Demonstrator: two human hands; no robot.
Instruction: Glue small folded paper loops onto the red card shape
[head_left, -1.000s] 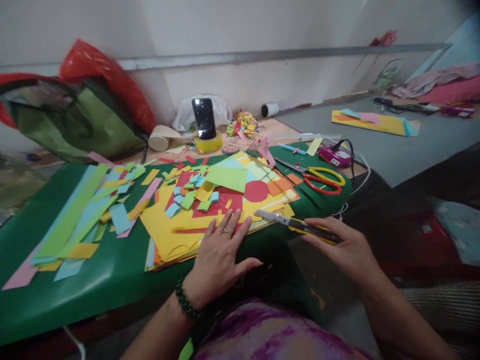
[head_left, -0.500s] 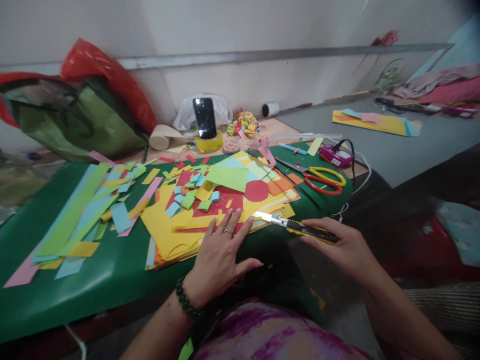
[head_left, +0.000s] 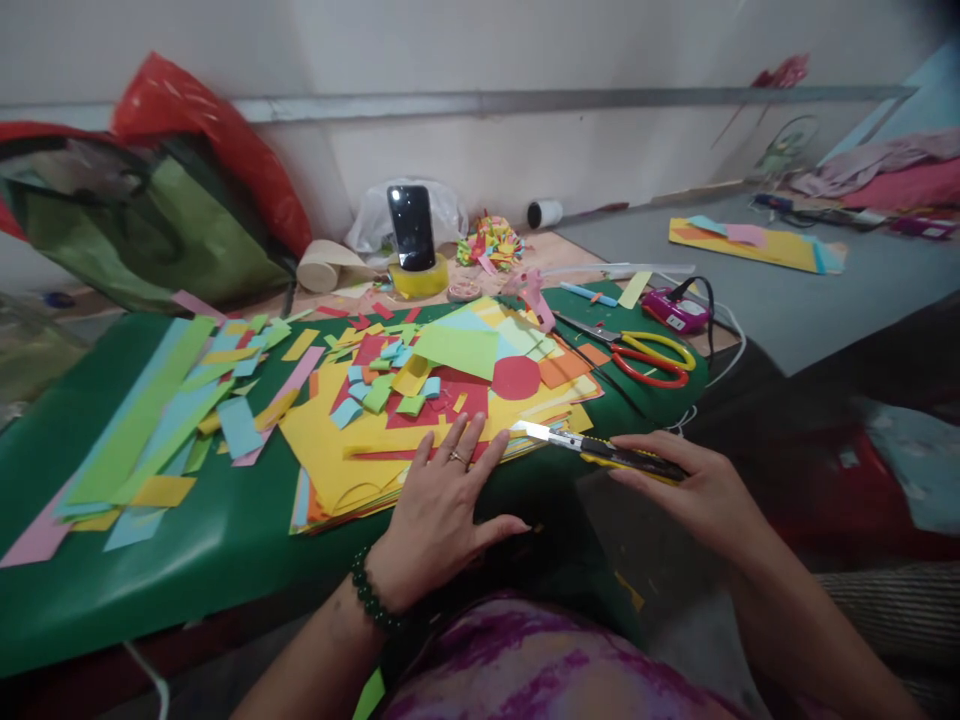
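My left hand (head_left: 448,505) lies flat with fingers spread on the stack of coloured paper (head_left: 330,485), its fingertips over a narrow yellow strip (head_left: 390,440) and a red strip (head_left: 382,455). In my right hand (head_left: 694,490) is a utility knife (head_left: 630,458) with a yellow and black handle. Its blade points left, and the tip is close to my left index finger, by the right end of the yellow strip. Small folded paper loops (head_left: 386,390) and a red paper circle (head_left: 515,377) rest on the stack.
Scissors (head_left: 645,357), a pink glue gun (head_left: 536,300) and a purple device (head_left: 677,310) lie at the right of the green mat (head_left: 225,570). Loose paper strips (head_left: 142,420) cover its left. Behind are a phone (head_left: 412,228) on yellow tape (head_left: 420,280) and a green bag (head_left: 165,230).
The yellow strip under my left fingers looks wider now, covering more of the red strip. The knife stays at its right end. The view has shifted slightly.
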